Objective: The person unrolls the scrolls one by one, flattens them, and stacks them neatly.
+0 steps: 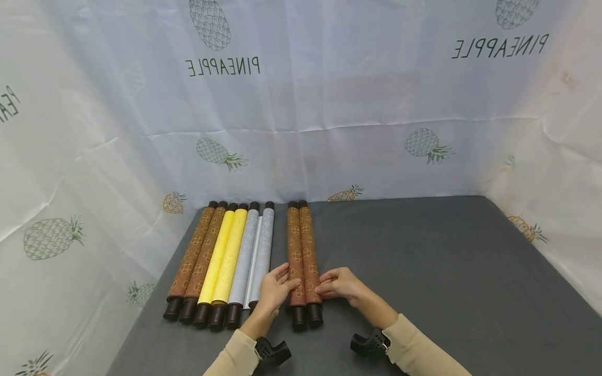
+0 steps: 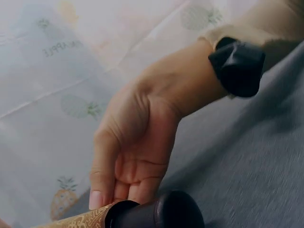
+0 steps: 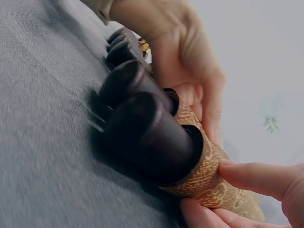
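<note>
Six brown, yellow and grey-blue rolls (image 1: 230, 261) lie near the grey surface's left edge (image 1: 146, 334); two brown, gold-patterned rolls (image 1: 299, 250) seem not done, pinched by our left hand (image 1: 274, 292) and right hand (image 1: 345, 286).

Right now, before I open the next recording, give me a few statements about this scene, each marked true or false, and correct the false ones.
1. The left hand touches the left brown patterned roll of the pair between the hands. True.
2. The right hand is on that same roll. False: it pinches the right brown patterned roll.
3. The yellow rolls lie between the far-left brown rolls and the pale blue rolls. True.
4. Every roll ends in white. False: the visible end caps are dark.
5. The pale blue rolls touch the pair between the hands. False: a gap separates them.
</note>
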`<state>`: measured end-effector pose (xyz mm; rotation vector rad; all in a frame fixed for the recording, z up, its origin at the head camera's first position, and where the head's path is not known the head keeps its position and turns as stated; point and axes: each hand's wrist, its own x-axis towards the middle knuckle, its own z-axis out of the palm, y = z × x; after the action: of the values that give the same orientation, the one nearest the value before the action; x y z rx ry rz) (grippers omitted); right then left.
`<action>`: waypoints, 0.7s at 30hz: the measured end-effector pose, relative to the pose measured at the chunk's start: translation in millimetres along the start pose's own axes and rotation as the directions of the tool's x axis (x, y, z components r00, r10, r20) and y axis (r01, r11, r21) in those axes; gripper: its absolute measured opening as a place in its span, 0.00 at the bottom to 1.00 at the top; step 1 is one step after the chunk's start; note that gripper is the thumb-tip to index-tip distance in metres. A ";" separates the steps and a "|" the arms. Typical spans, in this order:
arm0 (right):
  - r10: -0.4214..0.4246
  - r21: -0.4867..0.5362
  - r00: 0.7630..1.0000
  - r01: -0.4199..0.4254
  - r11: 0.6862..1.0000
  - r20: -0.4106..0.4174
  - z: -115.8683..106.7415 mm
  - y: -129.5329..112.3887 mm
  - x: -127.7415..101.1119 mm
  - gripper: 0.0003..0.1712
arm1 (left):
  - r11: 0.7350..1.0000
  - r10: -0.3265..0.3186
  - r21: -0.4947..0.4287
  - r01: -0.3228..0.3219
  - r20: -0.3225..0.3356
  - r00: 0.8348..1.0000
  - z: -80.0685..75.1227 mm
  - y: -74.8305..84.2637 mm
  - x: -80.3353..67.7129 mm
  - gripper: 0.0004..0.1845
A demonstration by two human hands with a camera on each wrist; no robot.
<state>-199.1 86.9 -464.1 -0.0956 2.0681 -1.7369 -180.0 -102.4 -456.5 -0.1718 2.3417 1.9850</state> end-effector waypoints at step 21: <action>0.006 -0.069 0.999 -0.004 0.998 0.034 -65.5 5.6 -31.8 0.26 | 0.984 -0.043 -0.173 0.052 0.056 0.997 63.5 -1.8 3.9 0.34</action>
<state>-193.3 158.8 -452.7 -0.1400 2.1019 -1.6503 -185.0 -40.2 -469.3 -0.1802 2.1120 2.1428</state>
